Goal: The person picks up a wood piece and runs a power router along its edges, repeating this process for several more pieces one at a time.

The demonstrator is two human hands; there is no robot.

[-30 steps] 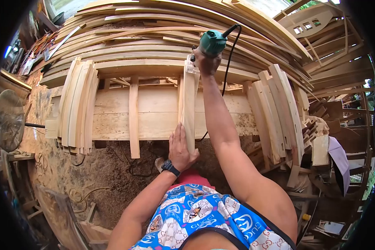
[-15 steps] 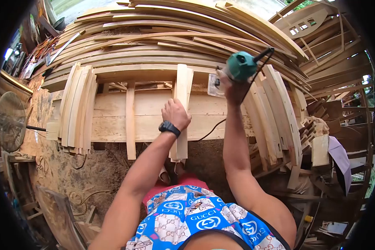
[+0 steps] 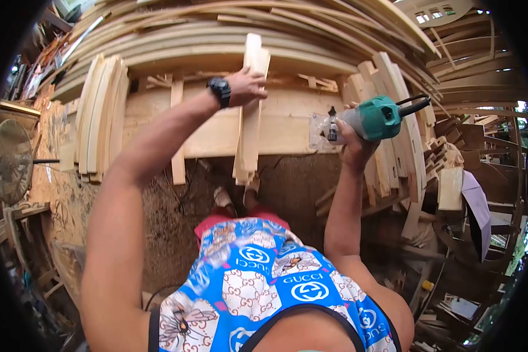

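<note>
My left hand (image 3: 247, 88), with a black watch on its wrist, lies across the upper part of a pale wooden slat (image 3: 251, 126), its fingers bent over the right edge. The slat rests crosswise on the bench beside another thin piece, pointing towards me. In my right hand (image 3: 356, 144) is a green and grey trim router (image 3: 378, 119), held sideways above the right part of the bench. Its clear plastic base (image 3: 320, 132) faces left and its black cord end points right. My palm hides part of the router's body.
A wide plank (image 3: 208, 135) forms the bench top. One single slat (image 3: 178, 132) crosses it on the left. Stacked slats stand at the left (image 3: 102, 117) and right (image 3: 387, 158). Long boards (image 3: 188, 38) are piled behind. A round fan (image 3: 12, 161) is at far left.
My left hand has moved farther up the slat, away from me. My right hand has brought the router lower and to the right, turning its base leftward. The camera view has tilted down.
</note>
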